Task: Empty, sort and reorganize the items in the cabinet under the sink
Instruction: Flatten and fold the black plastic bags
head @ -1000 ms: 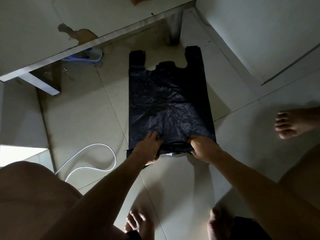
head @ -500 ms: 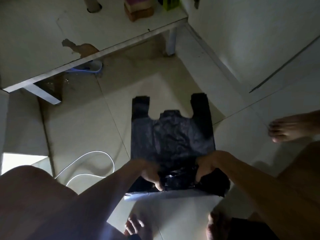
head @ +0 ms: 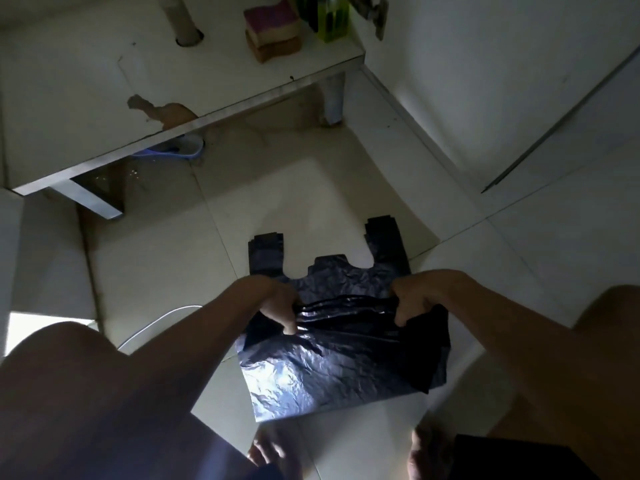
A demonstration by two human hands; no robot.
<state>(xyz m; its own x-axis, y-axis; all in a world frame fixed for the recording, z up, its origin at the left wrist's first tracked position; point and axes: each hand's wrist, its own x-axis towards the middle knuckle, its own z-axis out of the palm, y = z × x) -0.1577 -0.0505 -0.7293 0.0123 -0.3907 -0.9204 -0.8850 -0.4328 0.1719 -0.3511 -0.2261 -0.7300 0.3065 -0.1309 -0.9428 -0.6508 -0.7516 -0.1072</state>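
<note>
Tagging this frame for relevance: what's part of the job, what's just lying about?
In the job: black bag, gripped by left hand and right hand; sponges and green bottle in the cabinet.
Lying about: white cable; blue thing under the cabinet.

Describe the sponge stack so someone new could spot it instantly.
Look at the white cabinet floor across the top of the view. Between the drain pipe and the green bottle sits the sponge stack. It alone is a blocky pile, pink-topped above, brown below.
</note>
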